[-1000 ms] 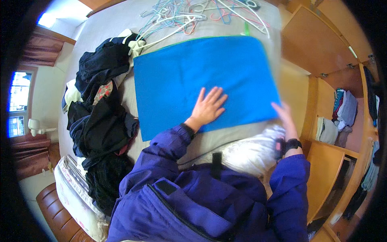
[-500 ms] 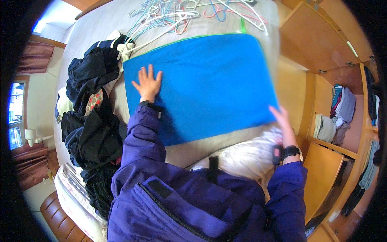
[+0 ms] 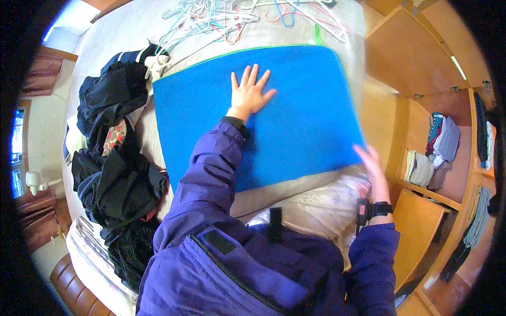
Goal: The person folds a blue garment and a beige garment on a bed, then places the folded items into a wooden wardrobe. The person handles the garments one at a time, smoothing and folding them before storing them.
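A flat blue towel (image 3: 300, 116) with thin green edging lies spread over the bed, a green loop (image 3: 318, 35) sticking out from its far edge. My left hand (image 3: 250, 94) rests flat on its upper middle, fingers spread. At the towel's near right corner, my right hand (image 3: 373, 161) has its fingers closed on the edge; the corner itself is partly hidden by the hand. Pale, shiny bedding (image 3: 311, 208) bunches up just in front of me, below the towel's near edge.
Dark clothes (image 3: 118, 158) are heaped along the bed's left side. Tangled hangers (image 3: 211, 21) lie at the far end. On the right stands an open wooden wardrobe (image 3: 421, 52), with folded clothes (image 3: 446, 138) on a shelf and trousers (image 3: 477, 218) hanging lower down.
My left hand has slid right across the towel, from near its left edge to its upper middle. My right hand stays at the near right corner, slightly lower. The view has shifted slightly.
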A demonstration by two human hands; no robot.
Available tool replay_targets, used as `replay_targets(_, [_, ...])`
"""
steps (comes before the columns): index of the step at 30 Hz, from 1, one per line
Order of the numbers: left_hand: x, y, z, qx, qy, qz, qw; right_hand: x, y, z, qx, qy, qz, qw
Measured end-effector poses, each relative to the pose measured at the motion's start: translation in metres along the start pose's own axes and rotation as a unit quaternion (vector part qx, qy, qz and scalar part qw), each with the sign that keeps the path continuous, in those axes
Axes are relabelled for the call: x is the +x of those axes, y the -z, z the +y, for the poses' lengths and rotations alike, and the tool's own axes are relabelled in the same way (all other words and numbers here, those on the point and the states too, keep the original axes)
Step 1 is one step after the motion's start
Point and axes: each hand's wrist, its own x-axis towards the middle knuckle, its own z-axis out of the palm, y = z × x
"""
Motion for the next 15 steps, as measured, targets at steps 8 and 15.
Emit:
replay_targets(8, [-0.028,0.037,-0.009,-0.316,0.108,-0.051,0.941,-0.050,-0.061,-0.119,-0.042,0.222,-0.049,0.973])
replay_targets(15, [-0.151,0.112,-0.071,-0.853,0.311,-0.131,0.399,-0.123,-0.238,-0.186,-0.144,0.416,-0.125,0.889])
